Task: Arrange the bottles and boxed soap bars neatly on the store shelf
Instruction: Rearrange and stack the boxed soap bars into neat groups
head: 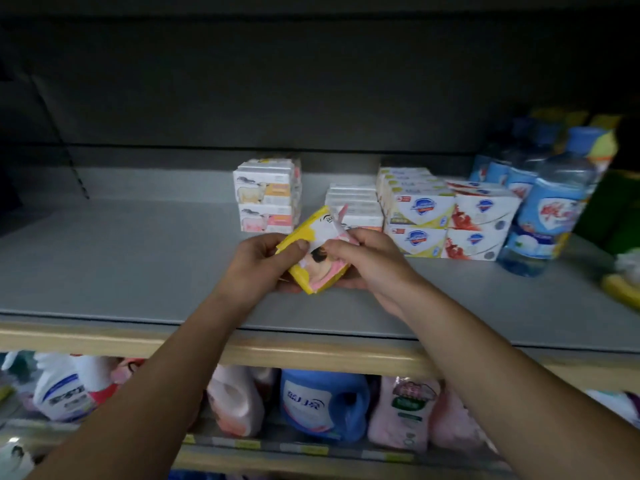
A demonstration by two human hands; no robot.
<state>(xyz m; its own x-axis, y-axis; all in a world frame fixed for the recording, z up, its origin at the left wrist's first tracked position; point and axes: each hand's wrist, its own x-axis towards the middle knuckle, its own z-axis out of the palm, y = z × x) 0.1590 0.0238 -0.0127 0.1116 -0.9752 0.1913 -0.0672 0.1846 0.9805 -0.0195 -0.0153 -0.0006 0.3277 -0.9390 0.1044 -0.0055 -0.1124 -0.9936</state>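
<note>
Both hands hold a yellow and pink soap box (317, 256) tilted above the grey shelf (138, 265). My left hand (266, 263) grips its left side, thumb on top. My right hand (367, 261) pinches its right end, where a flap sticks up. Behind stand stacked soap boxes: sheep-picture boxes (266, 199), a low white stack (353, 207), yellow-trimmed shield-logo boxes (415, 211) and red-trimmed ones (479, 223). Clear bottles with blue labels (543, 206) stand at the right.
The shelf's left half is bare grey board with a wooden front edge (277, 355). Below, detergent jugs (325, 403) and pink refill pouches (403, 414) fill the lower shelf. Yellow and green items (620, 285) lie at the far right.
</note>
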